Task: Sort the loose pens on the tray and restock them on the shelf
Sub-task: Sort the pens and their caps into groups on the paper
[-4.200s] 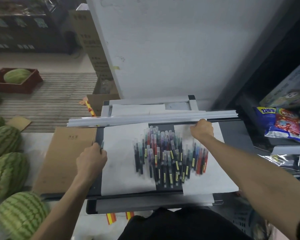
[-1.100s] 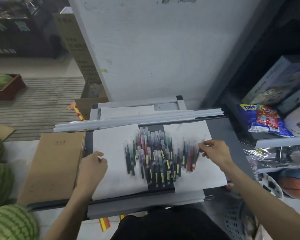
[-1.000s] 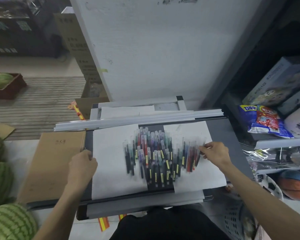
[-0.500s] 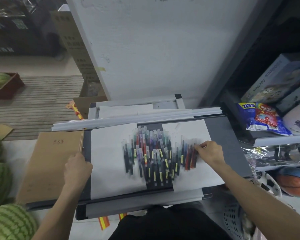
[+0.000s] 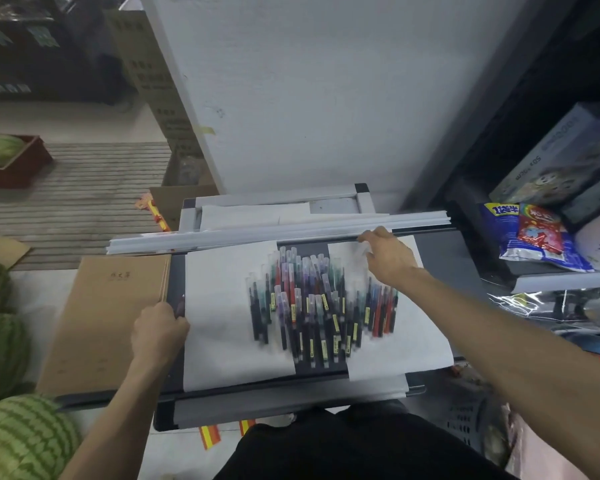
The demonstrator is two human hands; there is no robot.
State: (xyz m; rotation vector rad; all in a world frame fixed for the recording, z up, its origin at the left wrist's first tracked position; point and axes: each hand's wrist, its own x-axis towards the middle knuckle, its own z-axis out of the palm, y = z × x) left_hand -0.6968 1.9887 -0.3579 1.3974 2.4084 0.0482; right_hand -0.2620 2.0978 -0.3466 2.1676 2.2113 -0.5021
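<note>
Several loose pens point(image 5: 319, 306) with red, blue, green, purple and black barrels lie in a heap on two white paper sheets on the dark grey tray point(image 5: 465, 258). My left hand point(image 5: 160, 330) grips the tray's left edge, fingers curled over it. A short dark tip point(image 5: 181, 303) pokes up beside its thumb. My right hand point(image 5: 388, 258) is at the far edge of the right sheet, fingers curled, touching the long white strips point(image 5: 278, 232). Something pale and blurred shows under its fingers. The shelf point(image 5: 565, 278) stands to the right.
A brown cardboard folder point(image 5: 108, 323) lies left of the tray. Watermelons point(image 5: 0, 344) crowd the left floor. The shelf holds snack bags point(image 5: 530, 233) and a boxed game point(image 5: 561, 161). A white panel point(image 5: 326, 91) rises behind the tray.
My right hand has left the red pens at the heap's right side and moved up to the tray's far edge by the white strips. My left hand stays on the left edge.
</note>
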